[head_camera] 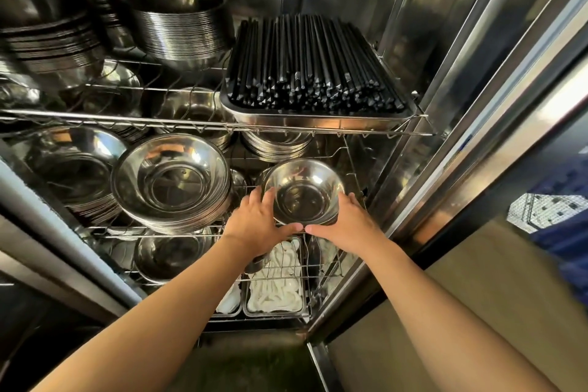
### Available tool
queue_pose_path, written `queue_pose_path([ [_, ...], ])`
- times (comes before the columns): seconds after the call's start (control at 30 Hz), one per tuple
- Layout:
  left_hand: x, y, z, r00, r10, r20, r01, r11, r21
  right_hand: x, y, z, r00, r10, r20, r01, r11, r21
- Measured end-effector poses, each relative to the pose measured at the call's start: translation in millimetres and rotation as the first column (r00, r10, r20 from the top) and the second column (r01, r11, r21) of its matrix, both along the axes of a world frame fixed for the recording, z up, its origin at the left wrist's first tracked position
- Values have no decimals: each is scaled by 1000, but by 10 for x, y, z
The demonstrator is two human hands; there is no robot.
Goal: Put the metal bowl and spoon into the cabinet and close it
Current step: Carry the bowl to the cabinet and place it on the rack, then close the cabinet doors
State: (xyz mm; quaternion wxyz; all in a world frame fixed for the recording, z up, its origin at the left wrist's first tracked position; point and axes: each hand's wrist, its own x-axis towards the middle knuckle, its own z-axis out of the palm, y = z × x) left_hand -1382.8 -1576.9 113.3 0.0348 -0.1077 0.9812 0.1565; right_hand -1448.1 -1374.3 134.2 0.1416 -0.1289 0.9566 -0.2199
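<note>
A small shiny metal bowl (304, 191) sits upright at the right end of the cabinet's middle wire shelf (152, 234). My left hand (257, 223) grips its left rim and my right hand (345, 221) grips its right rim, thumbs almost meeting at the front. The cabinet stands open, its steel door (496, 79) swung out on the right. I see no spoon.
A stack of larger metal bowls (171, 181) stands just left of the small bowl. The upper shelf carries a tray of black chopsticks (313, 73) and stacked metal plates (184, 29). Trays of white items (276, 280) lie on the lower shelf.
</note>
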Motion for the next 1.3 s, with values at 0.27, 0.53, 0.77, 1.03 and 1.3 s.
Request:
queue_pose_path([
  [0.27, 118, -33, -20, 1000, 26, 7, -26, 997, -67, 36, -79, -4, 999, 51, -3, -51, 999, -3],
  [0.53, 252, -83, -28, 998, 49, -28, -55, 969, -241, 60, -188, -13, 996, 86, 11, -85, 996, -24],
  [0.77, 313, -85, -63, 996, 53, -78, -72, 964, -256, 80, -256, -9, 994, 110, -21, -109, 992, 61],
  [1.03, 357, -65, -51, 991, -7, -136, -27, 969, -246, -233, -442, 123, 999, -1, -49, 2, 1000, 27],
  [1.3, 326, -6, -72, 994, -51, -96, 29, 975, -222, -567, -592, 96, 999, -40, 27, 40, 999, 2],
])
